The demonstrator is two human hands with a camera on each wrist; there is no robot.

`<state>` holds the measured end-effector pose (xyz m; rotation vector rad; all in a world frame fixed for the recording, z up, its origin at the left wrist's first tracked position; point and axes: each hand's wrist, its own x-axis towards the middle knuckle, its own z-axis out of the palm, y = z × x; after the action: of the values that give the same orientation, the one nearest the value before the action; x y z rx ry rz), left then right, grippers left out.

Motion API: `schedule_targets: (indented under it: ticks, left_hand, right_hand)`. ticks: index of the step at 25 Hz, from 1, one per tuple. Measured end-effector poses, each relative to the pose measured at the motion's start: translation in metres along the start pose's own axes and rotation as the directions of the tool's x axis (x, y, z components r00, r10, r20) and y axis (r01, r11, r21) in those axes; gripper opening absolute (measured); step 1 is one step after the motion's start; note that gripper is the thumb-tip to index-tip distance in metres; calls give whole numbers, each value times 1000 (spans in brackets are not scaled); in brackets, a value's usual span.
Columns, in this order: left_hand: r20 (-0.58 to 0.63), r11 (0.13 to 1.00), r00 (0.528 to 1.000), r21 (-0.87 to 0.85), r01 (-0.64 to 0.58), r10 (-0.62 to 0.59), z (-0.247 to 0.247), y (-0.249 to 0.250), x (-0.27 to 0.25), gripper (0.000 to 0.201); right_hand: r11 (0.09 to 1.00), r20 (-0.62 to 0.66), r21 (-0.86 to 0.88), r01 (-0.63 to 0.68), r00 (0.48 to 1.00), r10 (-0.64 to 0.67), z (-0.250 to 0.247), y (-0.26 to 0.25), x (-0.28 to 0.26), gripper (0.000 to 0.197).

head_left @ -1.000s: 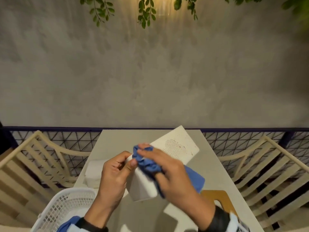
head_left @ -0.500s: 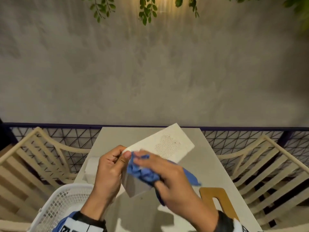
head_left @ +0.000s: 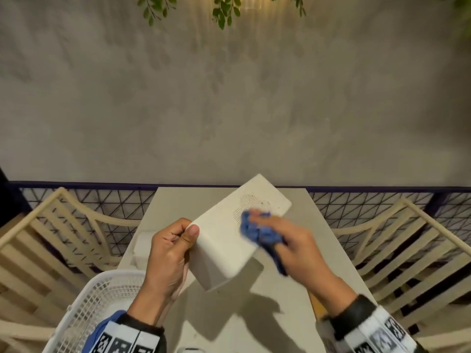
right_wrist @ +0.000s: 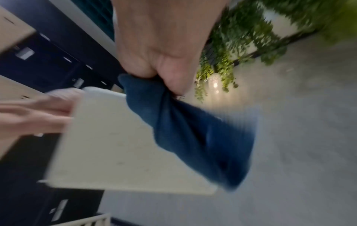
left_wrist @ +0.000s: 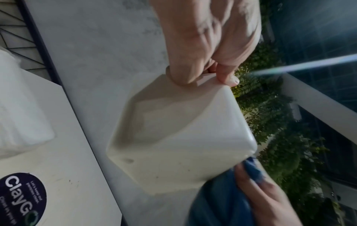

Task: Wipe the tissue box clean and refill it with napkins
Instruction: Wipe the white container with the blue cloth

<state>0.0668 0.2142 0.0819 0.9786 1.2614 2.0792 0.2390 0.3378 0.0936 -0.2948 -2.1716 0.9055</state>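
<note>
The white tissue box (head_left: 229,230) is held tilted above the table, its perforated side facing up. My left hand (head_left: 173,248) grips its near left corner, thumb on top; the left wrist view shows the hollow box (left_wrist: 173,137) pinched at its rim by the left hand (left_wrist: 203,71). My right hand (head_left: 280,238) clutches a bunched blue cloth (head_left: 257,231) and presses it on the box's upper face near the perforated patch. In the right wrist view the cloth (right_wrist: 193,134) hangs over the box (right_wrist: 115,145). A white napkin stack (head_left: 142,247) lies on the table at the left.
A white mesh basket (head_left: 96,301) sits at the table's (head_left: 280,327) near left corner. A wooden piece (head_left: 317,308) peeks out under my right forearm. Cream slatted chairs (head_left: 63,238) stand on both sides, with a wire fence and grey wall behind.
My right hand has swept the blue cloth from the box's near left end up and right to the perforated patch. The left hand keeps its grip on the box.
</note>
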Motion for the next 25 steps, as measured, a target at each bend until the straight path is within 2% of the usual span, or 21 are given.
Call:
schedule_targets:
  ticks: [1,2,5,6,8,10,13,16,18,20,21,23,24,25]
  left_hand:
    - [6,1000,1000,14,-2,2,3,0,-1,52]
    - [11,999,1000,30,-14,14,5,0,-2,51]
    - [21,999,999,30,-36,35,3,4,-3,49]
    - [28,999,999,24,-25,24,0,6,-4,50]
    - [48,998,999,55,-15,12,-3,6,-9,51]
    - [79,989,996,138,-58,47,0,5,-11,50]
    - [91,982,992,160,-99,86,2,6,-12,50]
    - [109,974,990,197,-111,91,1,8,-18,55]
    - [88,971,991,209,-113,96,0,10,-18,55]
    - [77,978,993,183,-100,87,-2,11,-16,52]
    - [92,977,992,187,-98,82,-3,12,-15,51]
    - [109,966,989,229,-119,96,-2,11,-16,49]
    - [92,965,991,231,-121,102,0,11,-15,49]
    - [50,973,995,207,-99,90,0,9,-12,50]
  right_hand:
    - [997,-33,26,-68,997,69,-1,-2,7,47]
    - [996,-35,55,-69,997,71,7,-11,10,47]
    - [986,138,39,160,977,-164,29,-27,-6,55]
    - [986,145,24,163,976,-165,18,-19,-7,55]
    - [1000,-7,-12,2,1000,-2,4,-3,3,52]
    - [998,-86,24,-54,995,56,16,-13,10,49]
    - [999,5,53,-8,1000,8,40,-32,9,52]
    - [982,-130,77,-175,974,184,21,-18,22,50]
    - [979,-103,129,-156,980,170,25,-25,21,46]
    - [994,-10,91,-66,998,67,35,-36,12,50]
    - [996,-19,64,-55,998,56,33,-31,14,52]
    - [985,-136,55,-165,976,171,22,-17,27,49]
    - [979,-146,70,-190,969,199,21,-17,31,46]
    - [981,-95,105,-164,980,174,23,-23,31,45]
